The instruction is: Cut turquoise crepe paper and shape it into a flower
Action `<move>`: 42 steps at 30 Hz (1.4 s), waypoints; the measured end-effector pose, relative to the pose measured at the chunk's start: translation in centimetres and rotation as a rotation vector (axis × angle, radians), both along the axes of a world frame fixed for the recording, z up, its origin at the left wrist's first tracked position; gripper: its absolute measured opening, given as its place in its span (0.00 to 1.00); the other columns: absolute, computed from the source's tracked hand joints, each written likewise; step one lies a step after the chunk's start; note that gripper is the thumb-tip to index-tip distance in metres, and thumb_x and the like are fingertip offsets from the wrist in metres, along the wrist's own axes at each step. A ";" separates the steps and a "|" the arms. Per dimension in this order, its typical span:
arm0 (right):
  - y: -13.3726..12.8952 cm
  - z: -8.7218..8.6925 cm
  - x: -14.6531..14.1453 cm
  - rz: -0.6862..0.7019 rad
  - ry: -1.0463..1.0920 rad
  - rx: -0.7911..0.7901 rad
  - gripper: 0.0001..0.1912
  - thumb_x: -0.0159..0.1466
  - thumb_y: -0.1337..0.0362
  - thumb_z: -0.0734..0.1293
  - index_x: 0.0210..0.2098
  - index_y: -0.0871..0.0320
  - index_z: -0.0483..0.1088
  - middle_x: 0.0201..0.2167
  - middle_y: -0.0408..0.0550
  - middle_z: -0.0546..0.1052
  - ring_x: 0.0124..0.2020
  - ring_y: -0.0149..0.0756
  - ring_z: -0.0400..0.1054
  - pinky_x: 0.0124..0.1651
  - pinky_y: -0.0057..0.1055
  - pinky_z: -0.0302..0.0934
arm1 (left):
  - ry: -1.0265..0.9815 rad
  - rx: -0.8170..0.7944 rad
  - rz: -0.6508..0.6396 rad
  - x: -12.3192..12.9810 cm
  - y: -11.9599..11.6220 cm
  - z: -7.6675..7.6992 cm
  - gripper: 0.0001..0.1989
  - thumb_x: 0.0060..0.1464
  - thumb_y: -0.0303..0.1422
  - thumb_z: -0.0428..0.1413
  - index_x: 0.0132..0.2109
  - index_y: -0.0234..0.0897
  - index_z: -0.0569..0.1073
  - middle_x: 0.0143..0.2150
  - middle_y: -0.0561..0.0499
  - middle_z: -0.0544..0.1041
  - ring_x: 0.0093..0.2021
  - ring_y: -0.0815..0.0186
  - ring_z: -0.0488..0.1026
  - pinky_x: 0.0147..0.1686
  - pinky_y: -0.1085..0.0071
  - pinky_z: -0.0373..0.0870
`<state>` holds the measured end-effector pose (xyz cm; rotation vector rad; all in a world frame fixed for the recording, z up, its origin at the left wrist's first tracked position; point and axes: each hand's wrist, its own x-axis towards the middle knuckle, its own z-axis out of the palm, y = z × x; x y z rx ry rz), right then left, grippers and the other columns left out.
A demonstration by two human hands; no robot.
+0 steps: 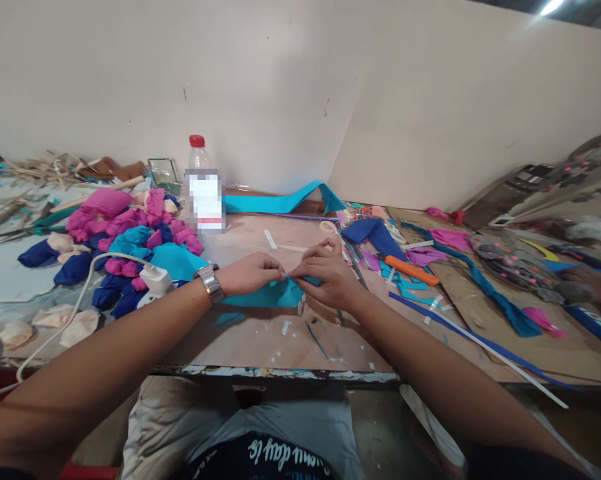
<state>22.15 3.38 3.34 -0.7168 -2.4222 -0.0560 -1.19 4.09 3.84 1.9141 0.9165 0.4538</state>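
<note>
A turquoise strip of fabric (266,296) lies on the table in front of me, running under both hands. My left hand (250,273), with a metal watch on its wrist, pinches the strip's upper edge between thumb and forefinger. Close against it, my right hand (333,277) pinches the same fabric with thumb and forefinger, its other fingers curled above. The fingertips of both hands nearly meet, and what lies right between them is too small to make out. Below the strip is a small turquoise scrap (229,319).
To the left, a heap of pink, navy and turquoise fabric bundles (125,227) surrounds a white power socket (154,283) with its cable. A bottle (198,157) stands behind. An orange cutter (411,270) and fabric strips lie right. Another person's hand (593,283) is at the far right.
</note>
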 end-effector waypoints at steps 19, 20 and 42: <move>-0.4 0.2 -0.2 -0.070 0.029 -0.079 0.04 0.67 0.62 0.69 0.37 0.54 0.76 0.33 0.45 0.82 0.48 0.44 0.70 0.57 0.47 0.48 | -0.021 0.285 0.108 0.6 -0.9 -0.4 0.13 0.60 0.37 0.54 0.33 0.34 0.77 0.26 0.54 0.73 0.29 0.70 0.65 0.30 0.72 0.57; -0.5 0.2 -0.3 -0.073 0.029 -0.097 0.04 0.68 0.62 0.68 0.37 0.54 0.76 0.33 0.45 0.82 0.48 0.44 0.70 0.57 0.47 0.49 | -0.011 0.324 0.112 0.7 -1.0 -0.3 0.13 0.60 0.36 0.53 0.33 0.34 0.77 0.27 0.54 0.74 0.29 0.69 0.66 0.30 0.72 0.57; -0.2 0.6 -0.3 -0.054 0.011 -0.345 0.08 0.71 0.61 0.63 0.37 0.55 0.72 0.48 0.51 0.78 0.55 0.46 0.63 0.58 0.47 0.51 | 0.296 0.722 0.029 0.8 -1.4 -0.9 0.17 0.70 0.39 0.45 0.48 0.40 0.78 0.42 0.47 0.83 0.39 0.61 0.76 0.34 0.68 0.58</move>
